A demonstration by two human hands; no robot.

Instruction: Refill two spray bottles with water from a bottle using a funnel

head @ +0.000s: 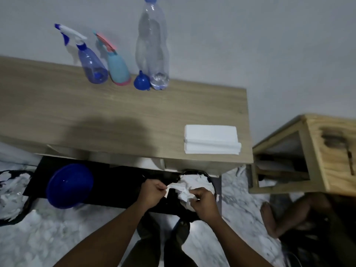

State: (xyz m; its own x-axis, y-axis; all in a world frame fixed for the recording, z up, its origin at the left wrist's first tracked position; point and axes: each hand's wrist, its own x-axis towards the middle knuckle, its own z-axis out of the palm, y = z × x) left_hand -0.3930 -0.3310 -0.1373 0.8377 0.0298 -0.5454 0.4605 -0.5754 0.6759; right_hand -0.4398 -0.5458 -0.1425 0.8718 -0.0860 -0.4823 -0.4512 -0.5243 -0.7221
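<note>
At the back of the wooden table [81, 112] stand a clear blue spray bottle [90, 64] with its white-and-blue trigger head on, a teal spray bottle [117, 69] with a pink base, a small blue funnel [142, 81] lying mouth-down, and a tall clear water bottle [153, 47] with a blue cap. Below the table's front edge, my left hand [152, 193] and my right hand [204, 203] both pinch crumpled white tissue [185, 189] over a black bin [194, 173] full of tissue.
A stack of white folded tissues [211, 139] lies at the table's right front. A blue bowl [70, 185] sits on a black shelf below. A wooden crate [316, 151] stands to the right, a person's foot [269, 218] near it.
</note>
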